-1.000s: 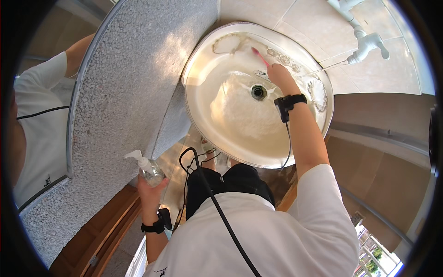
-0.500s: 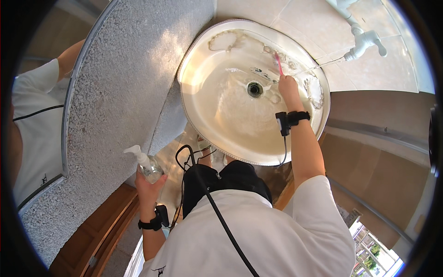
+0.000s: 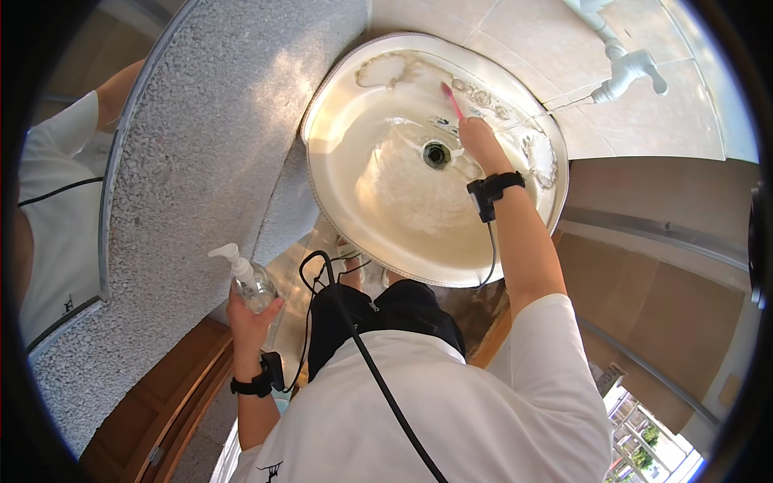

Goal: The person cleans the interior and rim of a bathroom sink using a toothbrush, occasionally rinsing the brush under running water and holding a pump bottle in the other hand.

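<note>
Closest to me is the person's white T-shirt, with a small dark mark near its lower left, and black shorts under a thick black cable. The left hand, its wrist strapped in black, has its fingers closed around a clear pump bottle with a white nozzle; it is outside the basin, off the near left edge and close to a rough, pebbled grey wall. The cream basin has a dark drain and brownish stains along its far edge. Over that far part, the right hand has its fingers curled tight on a pink toothbrush, head toward the far edge; whether the bristles touch, I can't tell. Beyond the right edge, a pale tap sends a thin stream of water into the basin, before beige wall tiles.
</note>
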